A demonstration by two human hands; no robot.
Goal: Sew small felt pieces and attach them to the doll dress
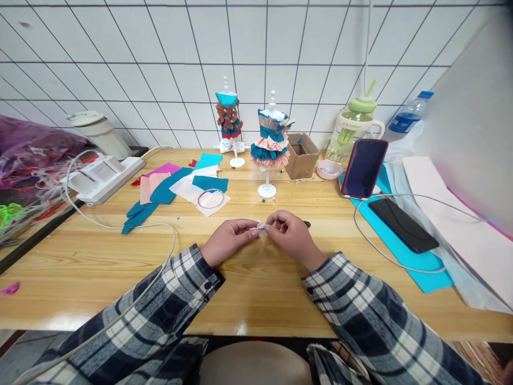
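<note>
My left hand (232,238) pinches a small folded piece of pink and white paper (260,226) from the left. On its other side my right hand (293,235) pinches the same piece, and the two hands nearly meet above the table. Just behind them stands a small white dress form (273,155) wearing a dress of ruffled pink and teal paper. A dark object (306,224), too hidden to name, pokes out behind my right hand. Farther back is a second dress form (228,117) dressed in turquoise, brown and red.
Cut paper pieces (172,185) and a wire ring (211,198) lie left of centre. A cardboard box (303,156), a pink bowl (329,169), a propped phone (364,168) and a black phone (403,224) are to the right. A white cable (120,225) crosses near my left arm.
</note>
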